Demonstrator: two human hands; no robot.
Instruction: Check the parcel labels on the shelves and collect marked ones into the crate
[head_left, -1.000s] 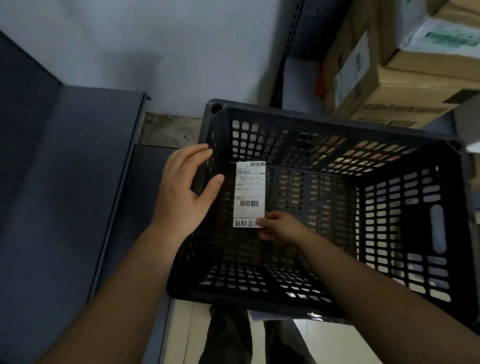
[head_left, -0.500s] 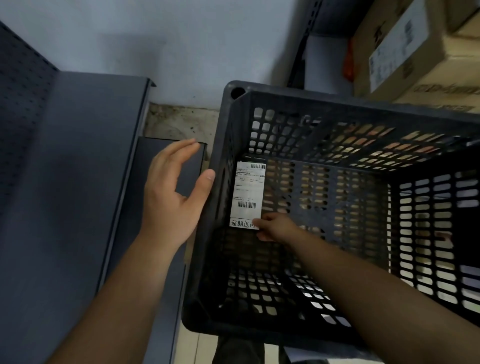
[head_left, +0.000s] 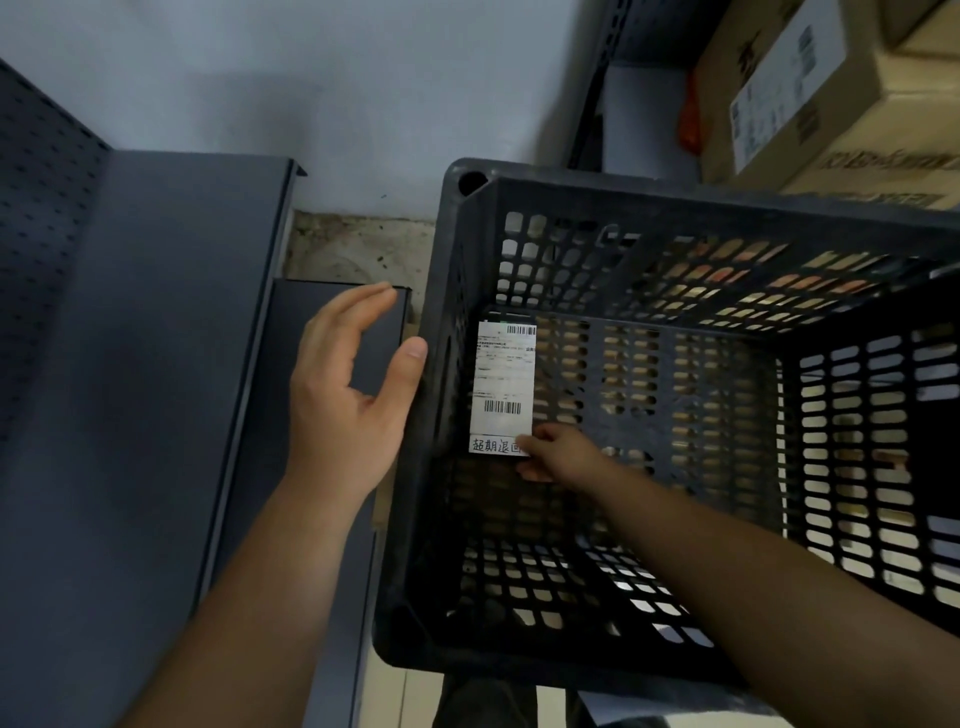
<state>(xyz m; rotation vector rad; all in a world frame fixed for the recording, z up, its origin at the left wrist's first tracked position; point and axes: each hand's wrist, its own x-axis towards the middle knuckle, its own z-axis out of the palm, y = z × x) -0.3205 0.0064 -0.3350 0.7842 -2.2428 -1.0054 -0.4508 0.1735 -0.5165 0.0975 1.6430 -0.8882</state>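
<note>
A black slotted plastic crate (head_left: 675, 200) fills the right half of the view. Inside it, against the left wall, lies a dark parcel whose white label (head_left: 501, 384) carries barcodes and a handwritten mark along its bottom edge. My right hand (head_left: 558, 454) reaches down into the crate and grips the parcel at the label's lower right corner. My left hand (head_left: 348, 395) stays outside the crate with its fingers spread and straight. Its thumb tip touches the crate's left wall near the rim. The parcel's dark body is hard to make out against the crate.
A dark grey metal shelf (head_left: 156, 364) with a perforated back panel stands at the left, with a lower shelf board (head_left: 317, 519) under my left hand. Cardboard boxes (head_left: 810, 104) with labels are stacked at the top right. A pale wall (head_left: 363, 93) is behind.
My left hand has come off the crate's rim and moved out to its left side. My right hand has carried the parcel lower, towards the crate's left wall.
</note>
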